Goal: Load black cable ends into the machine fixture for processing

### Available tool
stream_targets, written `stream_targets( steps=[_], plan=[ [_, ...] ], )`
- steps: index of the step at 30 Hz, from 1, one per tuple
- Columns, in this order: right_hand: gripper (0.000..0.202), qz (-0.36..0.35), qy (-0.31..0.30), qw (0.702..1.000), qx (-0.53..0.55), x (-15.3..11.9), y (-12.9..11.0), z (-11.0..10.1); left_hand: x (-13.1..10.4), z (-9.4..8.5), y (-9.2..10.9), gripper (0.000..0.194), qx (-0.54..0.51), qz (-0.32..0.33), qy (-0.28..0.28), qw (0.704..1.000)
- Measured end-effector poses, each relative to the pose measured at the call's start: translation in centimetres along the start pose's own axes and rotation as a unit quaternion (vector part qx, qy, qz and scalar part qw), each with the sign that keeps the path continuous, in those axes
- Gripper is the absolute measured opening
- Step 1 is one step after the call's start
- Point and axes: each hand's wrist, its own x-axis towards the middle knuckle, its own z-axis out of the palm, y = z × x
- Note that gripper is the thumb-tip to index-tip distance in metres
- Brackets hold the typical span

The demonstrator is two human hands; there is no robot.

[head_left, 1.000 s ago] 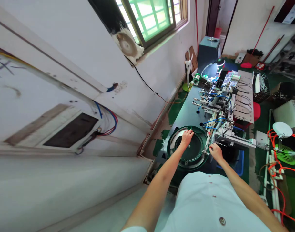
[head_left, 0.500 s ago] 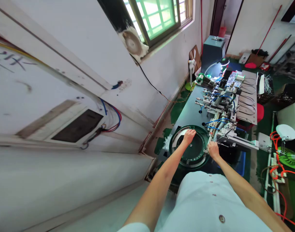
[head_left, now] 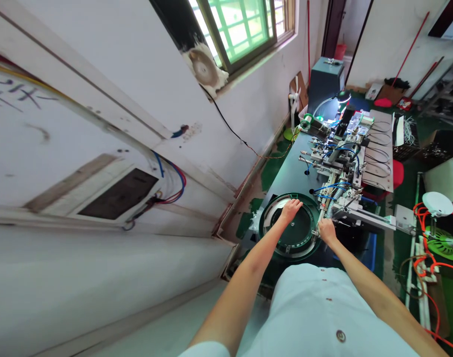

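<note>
My left hand (head_left: 291, 210) is over the round green feeder bowl (head_left: 294, 233), near its far inner rim, with the fingers bent and close together; whether they hold anything is too small to tell. My right hand (head_left: 326, 230) is closed at the bowl's right edge, by the near end of the metal feed track (head_left: 327, 196). Its fingertips are at a small metal part there, and what they grip is hidden. Beyond both hands, the machine (head_left: 345, 148) with blue air tubes and metal slides covers much of the table.
A wall with a window (head_left: 245, 29) rises on the left. A lit lamp (head_left: 343, 95) and a dark cabinet (head_left: 326, 82) stand at the far end. A blue bin (head_left: 370, 253) is under the table's right side. Orange hoses and a white round lamp (head_left: 437, 204) are at the right.
</note>
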Motion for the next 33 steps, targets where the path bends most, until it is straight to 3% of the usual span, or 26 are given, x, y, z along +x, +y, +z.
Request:
stream_targets(
  steps=[4, 9, 14, 21, 26, 33],
  plan=[
    [0.022, 0.013, 0.009, 1.000, 0.024, -0.4, -0.2, -0.2, -1.0, -0.9, 1.7, 0.020, -0.080, -0.074, 0.061, 0.992],
    [0.021, 0.039, 0.047, 0.996, 0.070, -1.0, -0.1, -0.8, -3.3, -1.5, 4.6, 0.025, -0.214, -0.175, 0.121, 0.953],
    [0.022, 0.051, 0.120, 0.983, 0.130, -1.4, 0.3, -3.6, -5.4, -1.1, 7.2, 0.021, -0.365, -0.227, 0.099, 0.897],
    [0.027, -0.053, 0.163, 0.966, 0.193, -2.8, -1.9, -7.2, -6.4, -0.3, 9.3, 0.026, -0.464, -0.246, 0.075, 0.848],
    [0.025, -0.088, 0.143, 0.967, 0.193, -3.2, -2.6, -7.5, -6.6, -0.4, 10.0, 0.023, -0.447, -0.235, 0.078, 0.859],
    [0.023, -0.053, 0.110, 0.975, 0.183, -3.1, -2.3, -7.1, -7.4, -0.9, 10.3, 0.027, -0.343, -0.182, 0.064, 0.919]
  ],
)
